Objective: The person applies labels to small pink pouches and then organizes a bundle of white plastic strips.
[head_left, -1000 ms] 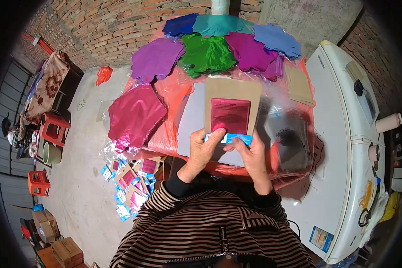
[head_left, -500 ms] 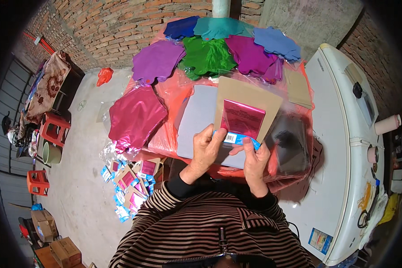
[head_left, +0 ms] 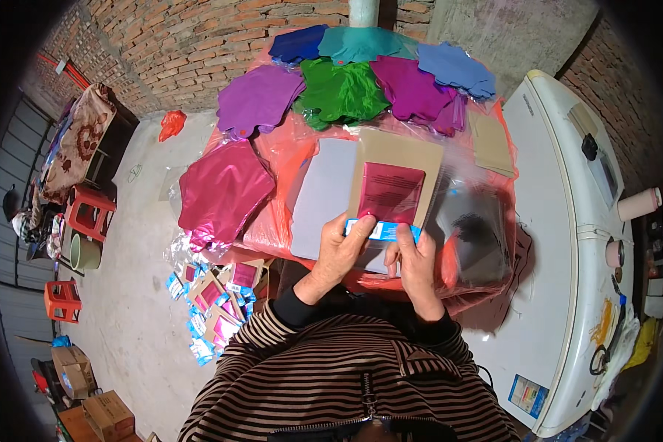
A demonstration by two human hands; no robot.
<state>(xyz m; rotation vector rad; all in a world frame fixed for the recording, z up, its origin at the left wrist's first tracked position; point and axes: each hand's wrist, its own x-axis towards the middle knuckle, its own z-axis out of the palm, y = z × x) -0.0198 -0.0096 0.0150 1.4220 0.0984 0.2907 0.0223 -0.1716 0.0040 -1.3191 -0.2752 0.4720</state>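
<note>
Both hands hold the blue header strip (head_left: 381,230) at the near edge of the brown card (head_left: 395,180). The left hand (head_left: 340,250) has shifted from the strip's middle to its left end, grip clamped on it; the right hand (head_left: 415,261) pinches the right end. The card, bearing a folded magenta foil balloon (head_left: 390,193), has tilted, lying on the desk (head_left: 272,221). Beyond the card lie green (head_left: 342,92) and purple foil balloons (head_left: 256,99).
</note>
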